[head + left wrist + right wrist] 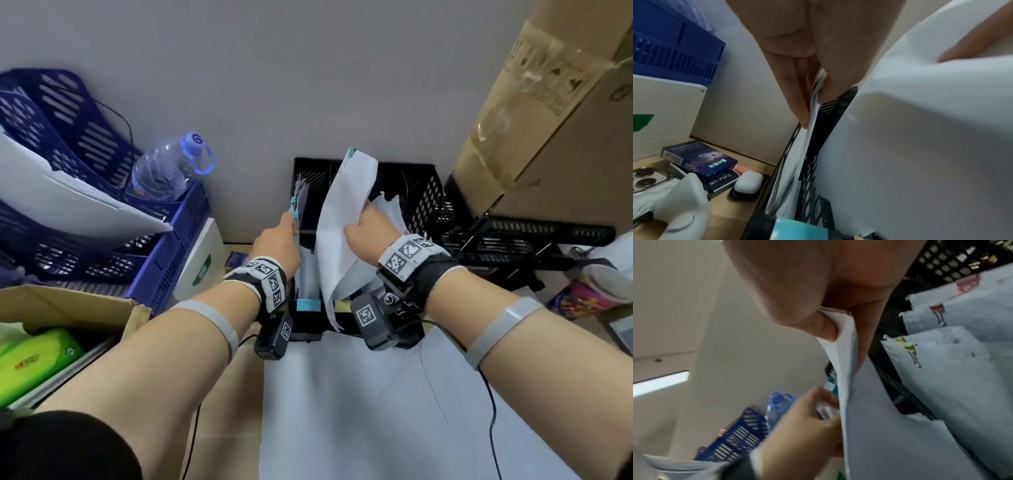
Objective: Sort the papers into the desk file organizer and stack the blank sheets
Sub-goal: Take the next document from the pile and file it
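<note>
A black mesh desk file organizer (424, 192) stands against the wall, with a teal label (307, 305) and a yellow label (340, 305) on its front. My left hand (279, 236) pinches the top of the papers (813, 104) standing in the left slot. My right hand (368, 228) grips a bent bundle of white sheets (342, 222) over the middle slot, thumb and fingers on either side (840, 331). Clipped papers with red and yellow binder clips (910, 350) sit in the slots further right. Blank sheets (359, 411) lie flat on the desk in front.
A blue plastic tray rack (85, 192) with paper and a water bottle (164, 168) stands at left. A cardboard box (555, 113) rises at right, an open carton (68, 318) near left. A phone, small boxes and an earbud case (749, 182) lie beside the organizer.
</note>
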The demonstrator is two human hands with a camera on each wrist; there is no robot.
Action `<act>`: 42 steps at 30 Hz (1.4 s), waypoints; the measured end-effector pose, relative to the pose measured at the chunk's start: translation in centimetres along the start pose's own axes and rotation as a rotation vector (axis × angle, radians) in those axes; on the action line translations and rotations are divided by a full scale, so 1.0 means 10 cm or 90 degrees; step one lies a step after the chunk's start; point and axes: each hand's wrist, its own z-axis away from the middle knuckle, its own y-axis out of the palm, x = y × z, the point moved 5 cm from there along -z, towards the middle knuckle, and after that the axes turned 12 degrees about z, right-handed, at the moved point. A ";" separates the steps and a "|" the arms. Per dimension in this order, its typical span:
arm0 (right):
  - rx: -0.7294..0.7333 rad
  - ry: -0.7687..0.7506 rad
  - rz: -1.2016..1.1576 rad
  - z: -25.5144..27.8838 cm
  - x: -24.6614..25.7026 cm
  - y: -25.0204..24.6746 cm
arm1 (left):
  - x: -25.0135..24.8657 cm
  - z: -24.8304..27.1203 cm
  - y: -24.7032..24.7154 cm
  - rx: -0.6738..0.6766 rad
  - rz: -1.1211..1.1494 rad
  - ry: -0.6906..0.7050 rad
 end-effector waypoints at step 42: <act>-0.088 0.014 -0.046 -0.43 -0.09 0.29 | 0.03 0.03 -0.01 0.017 0.020 0.019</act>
